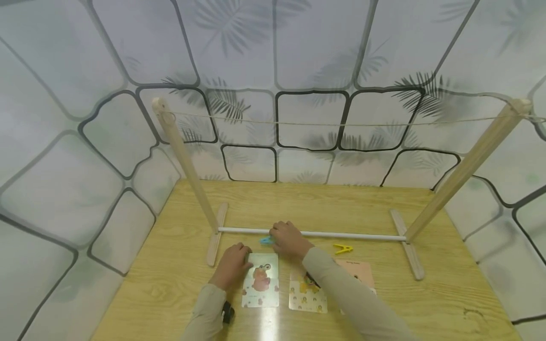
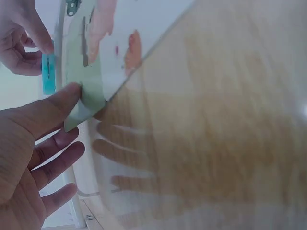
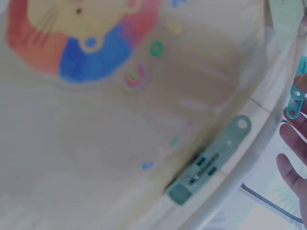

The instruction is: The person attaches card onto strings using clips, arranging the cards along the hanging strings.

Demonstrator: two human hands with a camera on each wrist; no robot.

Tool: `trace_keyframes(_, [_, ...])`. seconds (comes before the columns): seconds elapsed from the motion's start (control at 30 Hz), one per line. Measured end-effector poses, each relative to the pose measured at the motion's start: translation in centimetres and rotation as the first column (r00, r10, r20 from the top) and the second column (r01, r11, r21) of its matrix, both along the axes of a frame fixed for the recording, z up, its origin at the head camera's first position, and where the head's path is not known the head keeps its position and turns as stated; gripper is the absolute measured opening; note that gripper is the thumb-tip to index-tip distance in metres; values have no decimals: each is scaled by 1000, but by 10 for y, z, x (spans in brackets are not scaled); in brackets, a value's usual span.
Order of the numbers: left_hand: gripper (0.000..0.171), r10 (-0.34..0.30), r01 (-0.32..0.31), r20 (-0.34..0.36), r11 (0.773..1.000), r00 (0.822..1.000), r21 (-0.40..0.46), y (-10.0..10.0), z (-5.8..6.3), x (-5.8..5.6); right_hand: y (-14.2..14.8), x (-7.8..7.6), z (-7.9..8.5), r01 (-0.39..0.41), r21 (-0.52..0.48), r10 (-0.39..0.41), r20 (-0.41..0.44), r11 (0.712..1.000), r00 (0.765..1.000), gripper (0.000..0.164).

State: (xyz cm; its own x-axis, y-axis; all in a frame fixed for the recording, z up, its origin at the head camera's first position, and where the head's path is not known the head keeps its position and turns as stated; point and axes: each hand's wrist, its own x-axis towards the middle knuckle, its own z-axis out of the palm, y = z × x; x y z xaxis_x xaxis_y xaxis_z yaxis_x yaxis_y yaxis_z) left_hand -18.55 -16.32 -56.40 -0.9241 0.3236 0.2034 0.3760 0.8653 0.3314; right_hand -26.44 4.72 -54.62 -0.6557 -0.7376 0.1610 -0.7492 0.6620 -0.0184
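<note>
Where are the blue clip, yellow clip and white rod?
Blue clip (image 1: 266,240): head view, visible body.
Yellow clip (image 1: 346,248): head view, middle of body.
White rod (image 1: 354,235): head view, right half.

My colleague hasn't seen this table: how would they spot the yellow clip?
On the wood-grain table, find the thin white rod between two pale wooden posts. Just in front of its right half lies the small yellow plastic clip. Its yellow colour sets it apart from the blue plastic clip held in the bare right hand.

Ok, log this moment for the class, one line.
left hand: touching pale rectangular animal-print card | right hand: pinching light-blue plastic clothespin | yellow plastic clothespin: on wood-grain table
</note>
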Motion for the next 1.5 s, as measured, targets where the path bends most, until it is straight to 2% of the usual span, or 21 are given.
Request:
trace_keyframes(0.23, [22,17,-19,32,999,999,46,0,8,-1,3,1,16,-6,-54,8,37,999,999,25])
trace_keyframes(0.5, [14,52,-79,186,987,981,141,1,26,-6,10,0,37,-72,-196,81,38,978,996,24])
trace_keyframes(0.67, [6,11,-41,199,988,980,149,1,41,-5,17,0,55,-40,-179,57,92,983,994,27])
trace_keyframes(0.8, [7,-24,-7,197,988,980,155,1,55,-4,21,1,72,-12,-157,32,126,988,992,32])
trace_keyframes(0.97, [9,-29,7,178,992,984,126,3,72,-1,25,3,88,14,-142,8,153,990,988,33])
trace_keyframes(1.03, [8,-26,8,159,994,987,113,5,79,0,27,4,92,15,-139,6,151,990,988,32])
trace_keyframes(1.1, [8,-32,22,110,996,993,91,7,86,1,29,4,95,17,-135,3,147,991,989,32])
trace_keyframes(1.2, [7,-49,50,-24,998,999,38,10,96,0,32,5,100,20,-142,-2,126,990,992,31])
trace_keyframes(1.27, [6,-67,68,-135,998,989,0,12,102,-1,35,6,104,17,-158,-1,105,987,994,31])
trace_keyframes(1.33, [6,-83,77,-227,996,970,-35,13,106,-4,38,7,107,16,-178,-1,84,984,996,31])
trace_keyframes(1.5, [4,-121,106,-328,992,937,-63,13,115,-11,46,7,114,17,-221,-6,53,975,999,31])
